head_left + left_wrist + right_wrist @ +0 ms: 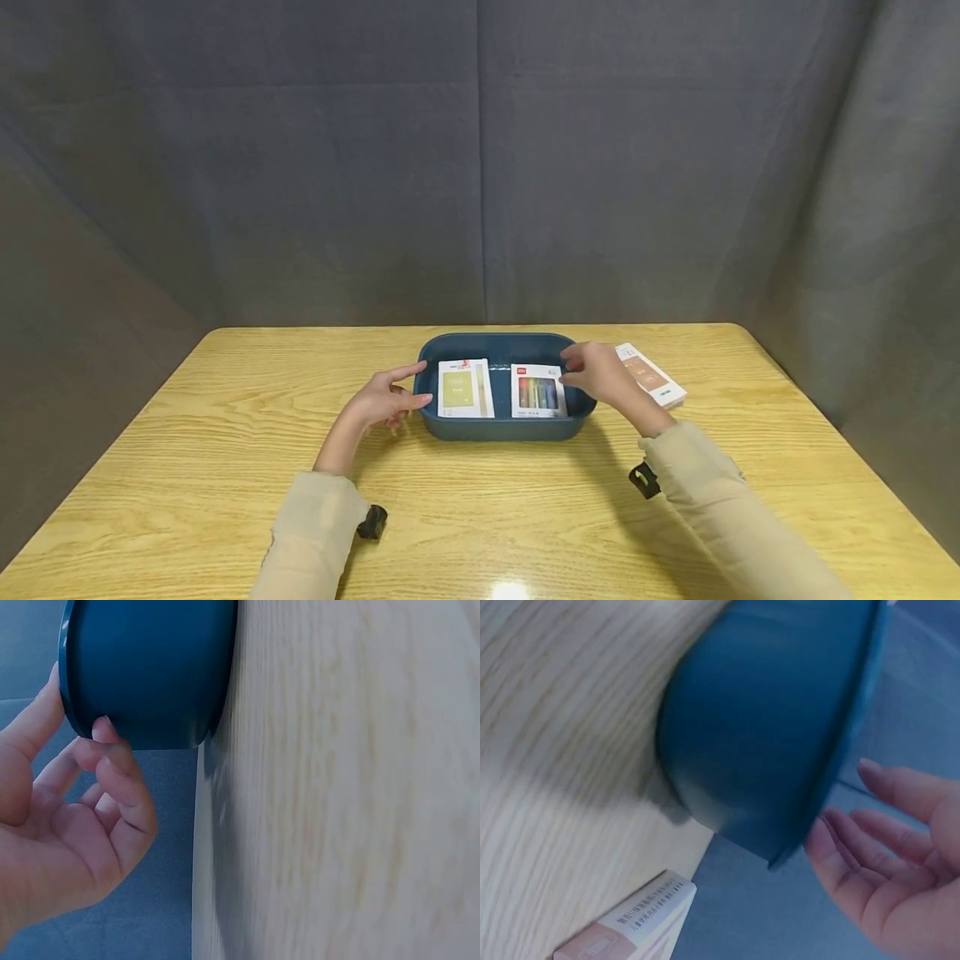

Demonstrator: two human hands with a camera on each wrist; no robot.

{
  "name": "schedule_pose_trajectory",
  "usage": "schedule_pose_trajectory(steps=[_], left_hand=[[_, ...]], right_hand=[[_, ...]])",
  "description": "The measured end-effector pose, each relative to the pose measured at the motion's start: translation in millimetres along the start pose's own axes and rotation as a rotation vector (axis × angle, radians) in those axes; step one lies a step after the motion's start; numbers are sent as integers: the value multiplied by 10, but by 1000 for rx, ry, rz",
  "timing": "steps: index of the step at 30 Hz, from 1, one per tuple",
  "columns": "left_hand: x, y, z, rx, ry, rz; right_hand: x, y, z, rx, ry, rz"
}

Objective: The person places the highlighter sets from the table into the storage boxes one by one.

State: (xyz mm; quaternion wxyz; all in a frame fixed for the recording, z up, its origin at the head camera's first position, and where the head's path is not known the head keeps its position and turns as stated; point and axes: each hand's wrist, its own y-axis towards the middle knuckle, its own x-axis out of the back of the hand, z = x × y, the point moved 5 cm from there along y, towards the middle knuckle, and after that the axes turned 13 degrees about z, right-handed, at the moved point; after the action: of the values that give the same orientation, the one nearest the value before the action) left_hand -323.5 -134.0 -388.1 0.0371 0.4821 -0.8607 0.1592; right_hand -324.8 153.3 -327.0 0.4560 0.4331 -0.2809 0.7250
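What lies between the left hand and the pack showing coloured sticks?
The head view shows the blue bin's left end, then the yellow-panelled white pack, then a strip of bin interior.

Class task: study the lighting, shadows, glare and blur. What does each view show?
Head view: bright glare on the near part of the table, a soft shadow beside the right sleeve; left wrist view: a cool, bluish tint, with shadow along the table by the blue bin; right wrist view: the bin's rim blurred, the box crisper.
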Motion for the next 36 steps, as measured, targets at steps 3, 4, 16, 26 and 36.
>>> schedule_pose_trajectory(steps=[3,4,16,26,36], left_hand=[[3,-4,1,0,-2,-3],[2,-6,1,-1,-2,-3],[-7,-3,-23,-7,8,15],[-13,-5,-14,1,7,11],[-14,6,12,8,-4,1]], right_hand=[[48,-35,-31,2,52,5],[65,-49,-47,1,73,4],[247,-356,-194,51,94,-123],[348,-522,-350,53,150,-199],[344,-699,-613,-4,157,-201]])
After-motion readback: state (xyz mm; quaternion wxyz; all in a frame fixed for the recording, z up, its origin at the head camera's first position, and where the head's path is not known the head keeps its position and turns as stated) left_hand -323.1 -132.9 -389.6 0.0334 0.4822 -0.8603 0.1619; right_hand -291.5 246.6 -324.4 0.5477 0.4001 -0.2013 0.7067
